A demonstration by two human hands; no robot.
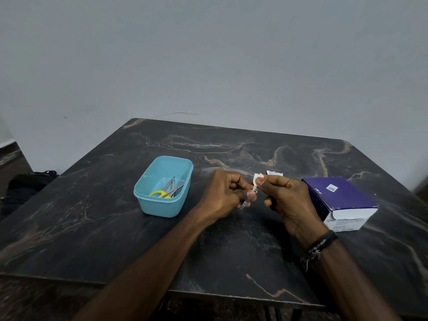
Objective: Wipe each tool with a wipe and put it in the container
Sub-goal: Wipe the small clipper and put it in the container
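My left hand (225,194) grips a small metal tool (254,189) above the middle of the table; most of the tool is hidden by my fingers. My right hand (286,195) pinches a small white wipe (257,178) against the tool's upper end. To the left stands a light blue plastic container (143,200). Inside it lie yellow-handled scissors (159,194) and a pair of metal tweezers (171,184).
A purple and white box (340,200) of wipes lies to the right of my hands. A torn white wrapper (274,173) rests on the dark marble table (115,239) just behind my right hand. A grey wall stands behind the table.
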